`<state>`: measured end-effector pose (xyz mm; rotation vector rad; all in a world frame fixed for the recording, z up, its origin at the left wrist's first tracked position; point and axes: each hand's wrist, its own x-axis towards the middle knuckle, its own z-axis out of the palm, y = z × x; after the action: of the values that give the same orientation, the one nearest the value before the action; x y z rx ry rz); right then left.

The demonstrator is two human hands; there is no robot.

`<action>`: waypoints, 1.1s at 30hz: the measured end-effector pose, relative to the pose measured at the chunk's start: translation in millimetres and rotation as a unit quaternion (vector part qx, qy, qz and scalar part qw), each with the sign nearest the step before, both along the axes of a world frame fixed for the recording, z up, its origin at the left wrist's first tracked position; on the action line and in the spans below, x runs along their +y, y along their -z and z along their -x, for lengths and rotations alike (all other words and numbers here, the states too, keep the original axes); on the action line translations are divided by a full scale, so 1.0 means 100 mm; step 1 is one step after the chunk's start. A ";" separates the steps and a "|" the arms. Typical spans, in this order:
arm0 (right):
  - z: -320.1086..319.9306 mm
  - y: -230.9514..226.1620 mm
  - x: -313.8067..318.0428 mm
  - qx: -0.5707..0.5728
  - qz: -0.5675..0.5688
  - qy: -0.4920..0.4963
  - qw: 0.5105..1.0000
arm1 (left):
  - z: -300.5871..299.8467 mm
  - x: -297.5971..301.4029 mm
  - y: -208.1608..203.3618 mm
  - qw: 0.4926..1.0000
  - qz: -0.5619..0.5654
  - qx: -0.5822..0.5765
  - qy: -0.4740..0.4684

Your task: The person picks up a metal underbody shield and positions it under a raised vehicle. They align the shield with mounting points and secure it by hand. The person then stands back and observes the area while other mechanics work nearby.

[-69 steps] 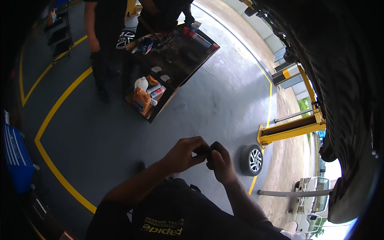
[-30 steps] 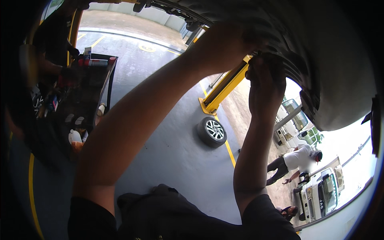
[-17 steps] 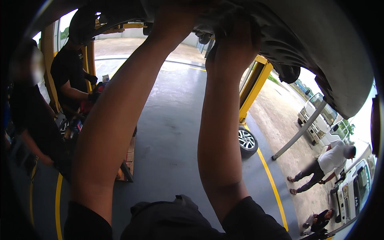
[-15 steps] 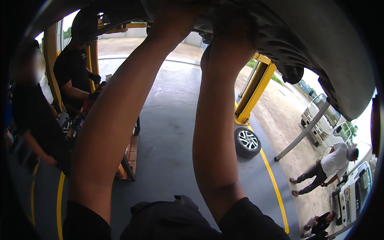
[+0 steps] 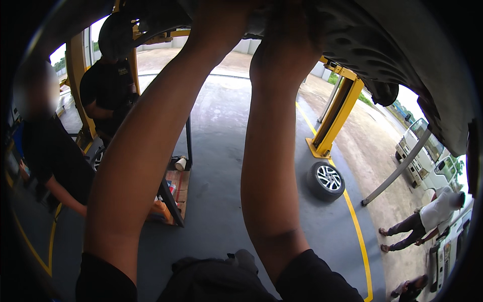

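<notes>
Both my arms are raised to the dark underside of a lifted vehicle (image 5: 362, 45). My left hand (image 5: 221, 27) reaches up at the top edge, its fingers cut off or lost in shadow. Close beside it on the right, my right hand (image 5: 286, 48) is bent at the wrist against the same dark area. Its fingers also fade into shadow, so what either hand holds or touches is hidden. A slatted dark panel of the underbody runs to the right of my right hand.
A yellow lift post (image 5: 334, 116) stands ahead right, with a wheel (image 5: 327, 181) lying nearby. A grey pole (image 5: 397, 166) slants farther right. At left are two people in black (image 5: 108, 88) and a cart (image 5: 176, 196) holding bottles. Outside are white trucks (image 5: 420, 151) and a person in white (image 5: 437, 211).
My view has shifted slightly, so the post, wheel and cart sit farther right. Both hands stay raised at the underbody. More of the cart shows beside my left forearm.
</notes>
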<state>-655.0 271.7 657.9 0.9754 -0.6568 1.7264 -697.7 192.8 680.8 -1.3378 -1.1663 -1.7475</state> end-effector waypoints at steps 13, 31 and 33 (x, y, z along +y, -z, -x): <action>-0.09 0.01 -0.17 -0.012 0.066 0.545 0.836 | 0.14 -0.44 -0.07 0.843 0.151 0.318 -0.407; -0.23 -0.07 -0.02 -0.075 0.057 -0.032 0.995 | 0.03 -0.48 -0.17 0.990 0.127 -0.051 -0.043; -0.23 -0.09 0.00 -0.079 0.069 -0.022 0.994 | 0.03 -0.45 -0.16 0.991 0.121 -0.036 -0.046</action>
<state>-632.1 271.8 666.9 0.7681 -0.6123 1.8759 -700.6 148.1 696.9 -1.3452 -1.4961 -1.6404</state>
